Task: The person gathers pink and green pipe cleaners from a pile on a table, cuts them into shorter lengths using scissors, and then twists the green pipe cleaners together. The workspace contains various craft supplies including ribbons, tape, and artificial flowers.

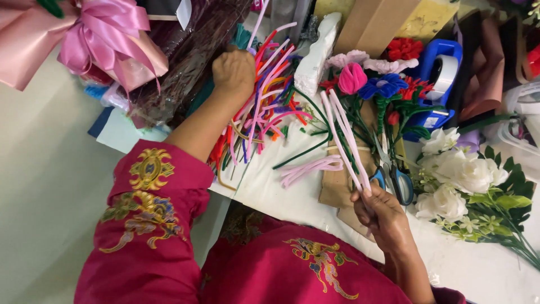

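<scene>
My left hand [233, 72] reaches out over a heap of coloured pipe cleaners [264, 101] at the table's upper middle, its fingers closed on strands in the heap. My right hand [382, 217] grips the lower ends of a few light pink pipe cleaners [342, 132], which rise up and to the left. More pink pipe cleaners [309, 168] lie loose on the white table [270, 186] between my hands.
Pipe-cleaner flowers [377, 87] in pink, blue and red lie beside blue-handled scissors [394, 177]. A blue tape dispenser [441, 73] stands behind them. White artificial flowers [467, 180] lie at right. A pink ribbon bow [107, 34] and wrapped bouquet sit at top left.
</scene>
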